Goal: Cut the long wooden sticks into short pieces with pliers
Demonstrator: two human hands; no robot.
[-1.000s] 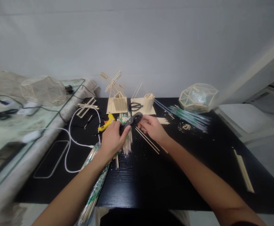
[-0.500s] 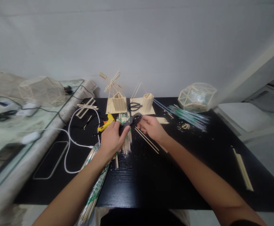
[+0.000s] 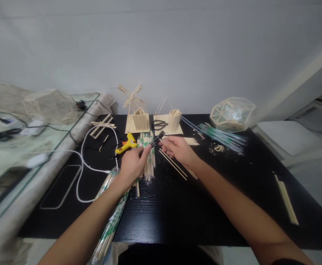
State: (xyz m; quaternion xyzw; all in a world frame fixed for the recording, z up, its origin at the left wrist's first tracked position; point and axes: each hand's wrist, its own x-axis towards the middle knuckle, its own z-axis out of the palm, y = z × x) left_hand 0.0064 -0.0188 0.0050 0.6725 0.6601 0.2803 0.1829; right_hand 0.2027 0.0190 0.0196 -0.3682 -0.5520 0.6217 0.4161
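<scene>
My left hand (image 3: pixel 135 160) is wrapped round a dark hand cutter (image 3: pixel 157 139), with its head pointing up and to the right. My right hand (image 3: pixel 179 149) pinches a short wooden stick (image 3: pixel 163 141) beside the cutter's head; most of the stick is hidden by the fingers. Under and behind my left hand lies a plastic-wrapped bundle of sticks (image 3: pixel 149 167). Close to its knuckles rests a yellow glue gun (image 3: pixel 127 144). Two loose sticks (image 3: pixel 173 164) lie on the black table just below my right hand.
A stick windmill (image 3: pixel 140 119) and a round stick holder (image 3: pixel 174 120) stand at the back, with black looped handles (image 3: pixel 158 125) between them. Glue sticks (image 3: pixel 223 137) and a geometric frame (image 3: pixel 233 113) are at right. A white cable (image 3: pixel 79 176) loops by a phone (image 3: pixel 60 187).
The cutter has turned in my left hand and looks narrower, its head now slightly further from my right fingers' tips. Both hands have stayed nearly in place.
</scene>
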